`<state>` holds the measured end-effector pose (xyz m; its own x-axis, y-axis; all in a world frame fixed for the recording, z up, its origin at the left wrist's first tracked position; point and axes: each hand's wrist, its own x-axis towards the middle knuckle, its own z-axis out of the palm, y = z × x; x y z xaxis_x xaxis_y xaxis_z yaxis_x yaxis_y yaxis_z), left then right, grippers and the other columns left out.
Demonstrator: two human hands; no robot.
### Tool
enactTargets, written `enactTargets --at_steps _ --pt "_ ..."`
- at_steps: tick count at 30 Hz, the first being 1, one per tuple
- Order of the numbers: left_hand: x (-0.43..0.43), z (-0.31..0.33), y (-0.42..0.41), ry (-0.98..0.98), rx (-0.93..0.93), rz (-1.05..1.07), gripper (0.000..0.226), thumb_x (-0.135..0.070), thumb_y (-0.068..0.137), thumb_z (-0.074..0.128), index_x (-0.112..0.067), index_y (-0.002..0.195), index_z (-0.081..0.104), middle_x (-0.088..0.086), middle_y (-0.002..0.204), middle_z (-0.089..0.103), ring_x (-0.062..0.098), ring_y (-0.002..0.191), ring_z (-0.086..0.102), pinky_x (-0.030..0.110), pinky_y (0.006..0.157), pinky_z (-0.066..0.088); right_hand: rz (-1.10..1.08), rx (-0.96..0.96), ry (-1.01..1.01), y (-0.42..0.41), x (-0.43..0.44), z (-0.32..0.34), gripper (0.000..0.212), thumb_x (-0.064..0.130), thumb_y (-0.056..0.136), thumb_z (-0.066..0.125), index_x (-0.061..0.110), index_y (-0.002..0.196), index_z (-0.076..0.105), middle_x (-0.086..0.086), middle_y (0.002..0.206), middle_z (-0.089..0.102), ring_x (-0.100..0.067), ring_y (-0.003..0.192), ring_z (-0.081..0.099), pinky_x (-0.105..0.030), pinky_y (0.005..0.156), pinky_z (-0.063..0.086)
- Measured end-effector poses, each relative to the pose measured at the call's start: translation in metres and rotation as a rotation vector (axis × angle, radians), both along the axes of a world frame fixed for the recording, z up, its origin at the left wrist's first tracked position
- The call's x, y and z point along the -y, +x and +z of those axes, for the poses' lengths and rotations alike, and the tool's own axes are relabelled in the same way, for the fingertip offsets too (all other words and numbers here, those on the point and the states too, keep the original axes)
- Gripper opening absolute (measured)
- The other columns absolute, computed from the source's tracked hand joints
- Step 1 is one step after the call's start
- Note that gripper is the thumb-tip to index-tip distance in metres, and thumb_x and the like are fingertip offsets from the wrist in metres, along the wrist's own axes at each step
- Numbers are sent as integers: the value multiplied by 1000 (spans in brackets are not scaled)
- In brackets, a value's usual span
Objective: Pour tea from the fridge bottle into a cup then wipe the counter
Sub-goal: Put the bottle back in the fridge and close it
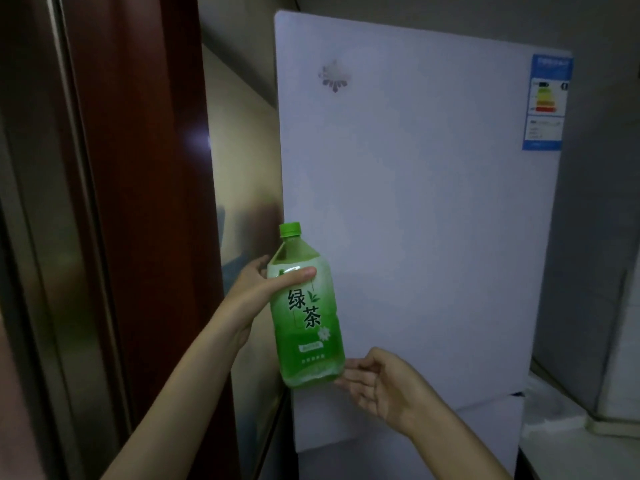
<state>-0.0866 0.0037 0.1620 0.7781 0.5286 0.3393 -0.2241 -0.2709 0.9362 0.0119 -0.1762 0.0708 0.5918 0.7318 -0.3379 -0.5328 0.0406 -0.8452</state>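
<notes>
A green tea bottle (306, 313) with a green cap and a green label is held upright in front of the white fridge door (433, 202). My left hand (258, 289) grips the bottle's upper body, thumb across the front. My right hand (377, 382) is beside the bottle's base with loosely bent fingers; its fingertips are at or just short of the bottom right edge, and it holds nothing. The fridge door appears shut. No cup is in view.
A dark red-brown door frame (138, 168) stands close on the left. An energy label (547, 102) sits at the fridge's top right. A pale counter surface (571, 427) and a grey wall lie to the right of the fridge.
</notes>
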Motion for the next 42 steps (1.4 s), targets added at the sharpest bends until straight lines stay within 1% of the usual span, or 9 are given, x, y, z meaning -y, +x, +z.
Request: enactTargets --at_steps 6,11,16,23,28,33,37,40,42 --pt "6 0 8 20 -22 26 51 -35 66 83 -16 111 68 -1 93 78 13 84 74 16 64 55 -39 36 -26 7 7 2 24 10 87 39 3 90 62 -7 71 73 -17 71 69 -20 55 49" --pt "8 -2 1 32 -42 38 82 -50 50 91 -17 120 65 0 101 77 15 90 74 19 65 56 -26 42 -28 4 20 1 26 10 87 38 2 92 62 -7 72 74 -16 69 69 -20 56 48" --pt "25 4 -12 49 -57 18 62 -42 61 84 -15 115 67 1 98 77 16 89 74 17 62 54 -1 72 -24 -6 35 7 27 10 87 38 1 91 63 -8 75 74 -16 68 69 -17 51 50" --pt "57 3 -33 100 -57 70 90 -57 42 88 -16 118 63 1 104 76 15 91 74 31 81 56 40 116 -47 -20 72 8 26 10 86 40 1 90 64 -10 77 74 -17 64 70 -18 48 50" --pt "101 -6 -49 113 22 141 95 -55 40 92 -18 122 61 -2 107 73 4 86 72 17 68 54 98 162 -85 -32 102 5 26 14 85 42 1 93 63 -13 85 73 -20 73 71 -22 55 53" --pt "156 -8 -68 157 75 192 78 -34 54 91 -14 123 60 -8 95 71 -6 74 68 6 57 48 148 201 -141 -49 134 2 26 17 87 41 1 93 61 -15 84 72 -23 74 70 -22 62 53" --pt "191 -6 -83 190 96 159 52 -19 60 91 -21 104 63 -17 70 73 -6 67 68 6 54 47 145 213 -166 -60 161 4 27 17 87 41 1 96 61 -13 80 72 -23 74 69 -22 60 52" --pt "215 -6 -93 233 114 137 42 -18 61 90 -28 92 64 -21 73 73 -6 69 69 6 55 47 127 225 -167 -65 182 6 26 17 87 41 2 97 60 -12 78 72 -22 73 69 -22 58 51" --pt "230 -5 -99 265 107 131 39 -23 63 90 -26 95 68 -11 79 76 -3 72 70 6 56 48 107 234 -167 -70 197 8 24 16 87 41 4 93 60 -11 76 72 -21 72 69 -20 55 51"
